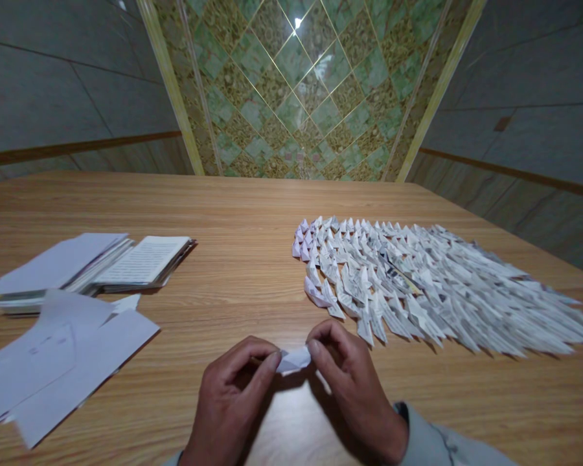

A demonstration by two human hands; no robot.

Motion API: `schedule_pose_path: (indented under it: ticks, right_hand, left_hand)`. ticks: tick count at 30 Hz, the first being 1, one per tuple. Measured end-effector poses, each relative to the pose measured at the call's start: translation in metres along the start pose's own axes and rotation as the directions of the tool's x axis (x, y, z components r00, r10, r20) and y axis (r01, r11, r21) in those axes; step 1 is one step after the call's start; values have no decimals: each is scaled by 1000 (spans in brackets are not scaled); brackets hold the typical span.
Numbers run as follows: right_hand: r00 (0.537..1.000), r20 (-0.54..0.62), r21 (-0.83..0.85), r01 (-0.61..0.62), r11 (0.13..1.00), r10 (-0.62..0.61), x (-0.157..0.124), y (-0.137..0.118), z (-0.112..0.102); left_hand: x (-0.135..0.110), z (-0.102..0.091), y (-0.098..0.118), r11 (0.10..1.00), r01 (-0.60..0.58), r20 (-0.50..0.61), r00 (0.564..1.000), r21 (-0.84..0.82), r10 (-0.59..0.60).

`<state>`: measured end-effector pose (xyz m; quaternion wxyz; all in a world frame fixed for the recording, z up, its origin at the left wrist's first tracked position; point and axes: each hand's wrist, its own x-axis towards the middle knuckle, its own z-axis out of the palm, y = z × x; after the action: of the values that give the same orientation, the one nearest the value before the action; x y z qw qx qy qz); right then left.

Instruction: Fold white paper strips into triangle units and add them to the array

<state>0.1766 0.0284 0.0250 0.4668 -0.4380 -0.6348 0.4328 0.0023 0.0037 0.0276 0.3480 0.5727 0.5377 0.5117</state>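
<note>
My left hand (233,395) and my right hand (350,382) meet low in the middle of the view, just above the wooden table (243,272). Both pinch a small folded piece of white paper (294,358) between fingertips and thumbs, one hand at each end. The fingers of both hands are curled closed around it. Just beyond my right hand lies a wide spread of several small folded paper pieces (418,285), laid in overlapping rows.
Loose white sheets (63,362) lie at the left near the table's front edge. Behind them sits a stack of printed pages or booklets (126,262). A tiled wall (301,97) rises past the table's far edge.
</note>
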Motion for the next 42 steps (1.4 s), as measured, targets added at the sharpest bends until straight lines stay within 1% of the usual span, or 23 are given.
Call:
schedule_pose_path:
  ticks: [3, 5, 8, 10, 11, 13, 15, 18, 19, 21, 24, 27, 30, 32, 34, 38, 42]
  right_hand:
    - [999, -32, -21, 32, 999, -33, -1, 2, 0]
    - [998, -42, -33, 51, 998, -53, -2, 3, 0]
    - [992, -74, -61, 97, 993, -101, -3, 4, -1]
    - [987, -63, -101, 140, 985, -147, -4, 4, -1]
    - [985, -43, -121, 160, 980, -166, -4, 3, -1]
    - [980, 4, -150, 196, 969, -197, -5, 3, -1]
    - [969, 48, -168, 248, 954, -244, -5, 1, -2]
    - [930, 131, -167, 363, 917, -344, -6, -3, -2]
    - [923, 141, -161, 377, 912, -357, -6, -4, -2]
    - [928, 129, -161, 367, 916, -349, -5, -4, -1]
    - [959, 66, -159, 284, 945, -277, -2, -3, 0]
    - [984, 7, -126, 175, 976, -176, 0, -1, 0]
    - [991, -25, -105, 125, 987, -128, 1, 0, 0]
    - [988, -35, -121, 143, 982, -149, 1, 1, -1]
    - [979, -31, -165, 196, 967, -204, 1, 2, 0]
    - [941, 26, -224, 334, 916, -337, 0, 4, 0]
    - [922, 73, -191, 388, 902, -381, 1, 4, 0]
  left_hand:
    - [1, -2, 1, 1000, 13, -64, 998, -11, -13]
    - [2, -3, -2, 998, 45, -102, 994, -36, -49]
    - [3, -3, -9, 977, 144, -154, 974, -154, -168]
    - [3, -1, -13, 946, 194, -149, 960, -259, -238]
    - [2, 0, -14, 933, 204, -134, 958, -295, -252]
    - [1, 1, -15, 926, 195, -115, 963, -322, -242]
    - [-2, 2, -15, 933, 172, -101, 972, -315, -213]
    - [-6, 3, -18, 941, 137, -86, 981, -309, -171]
    - [-8, 3, -20, 940, 133, -78, 983, -313, -165]
    - [-9, 3, -24, 935, 139, -55, 985, -326, -166]
    - [-9, 3, -29, 913, 184, -18, 979, -365, -204]
    - [-6, 3, -27, 867, 256, 32, 963, -427, -269]
    - [-3, 3, -21, 823, 277, 56, 956, -496, -288]
    - [-1, 3, -19, 813, 251, 41, 962, -526, -270]
    - [0, 5, -18, 819, 234, 42, 968, -524, -249]
    - [-1, 11, -17, 868, 225, 17, 970, -442, -242]
    - [-4, 15, -10, 904, 196, -41, 973, -381, -228]
